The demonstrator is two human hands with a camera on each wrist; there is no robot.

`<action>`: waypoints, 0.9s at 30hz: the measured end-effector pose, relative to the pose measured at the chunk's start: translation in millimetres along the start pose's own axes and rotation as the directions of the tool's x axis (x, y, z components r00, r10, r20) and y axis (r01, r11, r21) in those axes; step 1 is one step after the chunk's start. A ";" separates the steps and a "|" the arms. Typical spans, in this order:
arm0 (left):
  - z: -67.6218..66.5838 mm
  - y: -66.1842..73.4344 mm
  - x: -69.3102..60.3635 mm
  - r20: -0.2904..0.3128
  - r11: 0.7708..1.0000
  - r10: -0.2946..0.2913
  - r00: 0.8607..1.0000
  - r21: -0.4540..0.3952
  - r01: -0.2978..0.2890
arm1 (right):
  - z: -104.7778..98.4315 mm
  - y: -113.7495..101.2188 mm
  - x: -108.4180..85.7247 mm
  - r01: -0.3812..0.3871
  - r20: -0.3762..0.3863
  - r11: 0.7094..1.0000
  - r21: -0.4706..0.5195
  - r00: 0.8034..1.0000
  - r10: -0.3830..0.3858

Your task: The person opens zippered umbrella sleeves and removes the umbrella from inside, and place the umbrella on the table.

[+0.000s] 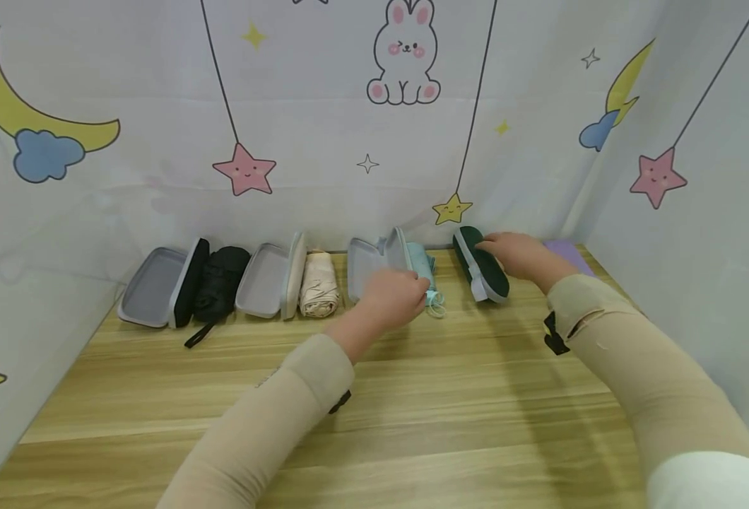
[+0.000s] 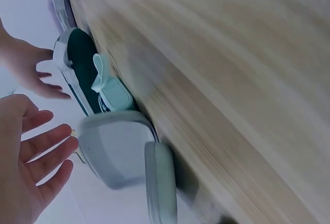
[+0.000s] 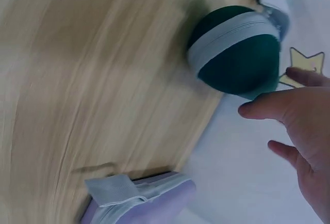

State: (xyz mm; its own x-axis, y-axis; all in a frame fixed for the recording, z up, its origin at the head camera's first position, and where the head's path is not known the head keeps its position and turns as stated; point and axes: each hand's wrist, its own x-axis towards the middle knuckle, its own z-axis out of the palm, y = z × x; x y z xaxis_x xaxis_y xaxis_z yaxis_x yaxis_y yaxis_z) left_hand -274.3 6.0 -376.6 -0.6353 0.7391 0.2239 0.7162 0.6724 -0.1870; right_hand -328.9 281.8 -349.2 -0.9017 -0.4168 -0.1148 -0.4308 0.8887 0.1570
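A dark green zip case (image 1: 485, 265) with a grey band lies closed near the back wall. My right hand (image 1: 521, 256) is at its right side; in the right wrist view the thumb of that hand (image 3: 309, 126) is at the edge of the green case (image 3: 240, 61), and whether it touches cannot be told. My left hand (image 1: 392, 297), fingers loosely bent and holding nothing in the left wrist view (image 2: 31, 167), hovers before an open pale case (image 1: 363, 263). Beside that case lies a light teal folded bundle (image 1: 419, 263) with a looped cord.
Further left stand an open black-and-grey case (image 1: 152, 288), a black folded umbrella (image 1: 222, 283), an open beige-and-grey case (image 1: 265, 281) and a beige rolled bundle (image 1: 319, 286). A purple case (image 1: 568, 254) lies at the right, behind my right forearm. A printed curtain (image 1: 323, 127) hangs behind.
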 end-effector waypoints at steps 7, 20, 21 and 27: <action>3.8 15.5 0.2 -0.011 0.999 0.033 0.999 -0.011 -0.033 | 7.0 -3.6 0.5 0.140 0.041 0.979 -0.149 0.990 -0.135; 8.3 31.3 -10.4 0.065 0.996 0.066 0.996 -0.065 -0.062 | -0.3 -24.6 -8.3 0.265 0.157 0.935 -0.237 0.960 -0.233; 8.9 32.5 -11.5 0.074 0.995 0.075 0.994 -0.069 -0.070 | -0.8 -26.6 -9.5 0.278 0.167 0.931 -0.236 0.956 -0.243; 7.2 42.8 -13.4 0.113 0.975 0.154 0.982 -0.179 -0.133 | -2.1 -33.6 -17.2 0.278 0.180 0.943 -0.181 0.952 -0.246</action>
State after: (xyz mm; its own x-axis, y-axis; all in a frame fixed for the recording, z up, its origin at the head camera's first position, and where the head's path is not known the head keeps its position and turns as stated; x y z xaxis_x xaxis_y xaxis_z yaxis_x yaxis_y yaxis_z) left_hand -237.2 25.3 -394.5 -0.5458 0.8338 0.0832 0.8341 0.5501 -0.0405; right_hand -299.0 258.6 -350.4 -0.7460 -0.5817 -0.3242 -0.6639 0.6877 0.2938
